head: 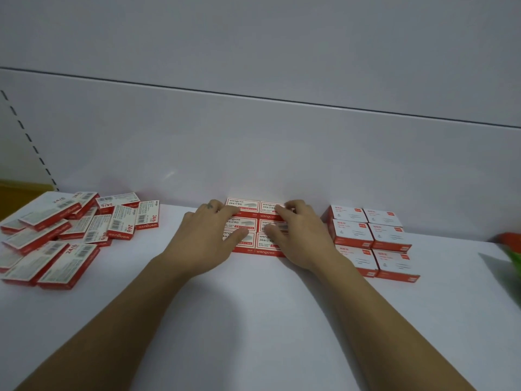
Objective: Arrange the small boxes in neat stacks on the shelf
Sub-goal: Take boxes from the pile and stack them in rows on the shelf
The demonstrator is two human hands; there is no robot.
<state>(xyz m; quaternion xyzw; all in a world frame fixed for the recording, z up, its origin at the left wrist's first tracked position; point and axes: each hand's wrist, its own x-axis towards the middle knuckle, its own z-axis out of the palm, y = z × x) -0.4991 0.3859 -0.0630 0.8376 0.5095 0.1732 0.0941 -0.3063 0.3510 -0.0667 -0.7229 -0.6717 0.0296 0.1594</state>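
A tidy block of small red-and-white staple boxes (251,224) lies flat against the shelf's back wall, in two columns and three rows. My left hand (210,235) rests on its left column with fingers spread flat. My right hand (300,235) lies on the right column, fingers extended over the box tops. Both hands press on the block and hold nothing. A loose, jumbled heap of the same boxes (70,232) sprawls at the left of the white shelf (253,306).
To the right stands a neat group of taller red-and-white boxes (372,238), two columns by three rows. A green and orange object (511,249) pokes in at the far right edge. A perforated shelf upright (28,139) runs up the left.
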